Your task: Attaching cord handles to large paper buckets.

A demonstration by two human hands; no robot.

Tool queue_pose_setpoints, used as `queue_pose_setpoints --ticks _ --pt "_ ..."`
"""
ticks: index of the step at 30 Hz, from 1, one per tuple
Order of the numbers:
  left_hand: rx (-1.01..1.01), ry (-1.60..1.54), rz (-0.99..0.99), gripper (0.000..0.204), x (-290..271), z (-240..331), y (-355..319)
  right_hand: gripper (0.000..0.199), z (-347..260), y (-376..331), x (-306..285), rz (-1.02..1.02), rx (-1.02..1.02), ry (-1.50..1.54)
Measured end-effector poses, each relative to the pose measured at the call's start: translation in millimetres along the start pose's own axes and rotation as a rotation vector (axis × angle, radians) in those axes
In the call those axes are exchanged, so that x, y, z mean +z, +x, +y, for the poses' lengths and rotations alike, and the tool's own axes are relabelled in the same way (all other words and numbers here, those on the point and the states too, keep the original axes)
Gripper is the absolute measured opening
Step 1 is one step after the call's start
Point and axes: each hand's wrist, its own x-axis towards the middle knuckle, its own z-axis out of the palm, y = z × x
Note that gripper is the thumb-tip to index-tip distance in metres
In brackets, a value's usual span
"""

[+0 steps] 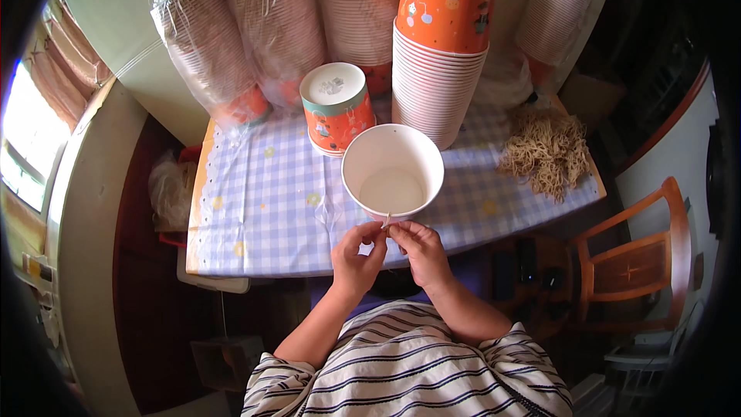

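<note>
A white-lined paper bucket (394,153) stands with its mouth up near the front edge of the table. At its near rim a short piece of beige string (388,218) shows. My left hand (356,264) and my right hand (426,256) meet just in front of that rim, both with fingertips pinched together on the string. Whether the string passes through the bucket's wall is too small to tell. A small dark hole appears in the far wall. Behind it, an orange and green paper bucket (340,120) sits upside down.
Beside it rises a tall stack of nested paper buckets (434,81), an upside-down orange one on top. Several plastic-wrapped stacks (274,19) line the back. A heap of beige strings (548,153) lies right on the checked tablecloth (262,208). A wooden chair (633,262) stands at right.
</note>
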Motion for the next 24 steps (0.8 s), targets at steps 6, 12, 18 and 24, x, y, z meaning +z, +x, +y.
queue_pose_setpoints --ticks 6,12,18,24 --pt "-0.003 -0.002 -0.027 0.014 -0.5 -2.3 -0.8 0.018 -3.6 -2.1 -0.6 0.002 0.012 -0.008" --pt "0.020 0.017 -0.009 0.013 -2.0 3.6 -0.2 0.017 -3.6 -2.5 -3.3 -0.036 -0.004 -0.018" --pt "0.040 -0.003 -0.007 0.012 -0.5 2.4 -2.1 0.016 -5.9 -4.3 -2.8 -0.044 -0.017 -0.015" --pt "-0.074 -0.110 -0.031 0.013 1.2 3.7 -3.6 0.014 -8.5 -4.8 -3.5 0.002 0.001 -0.039"
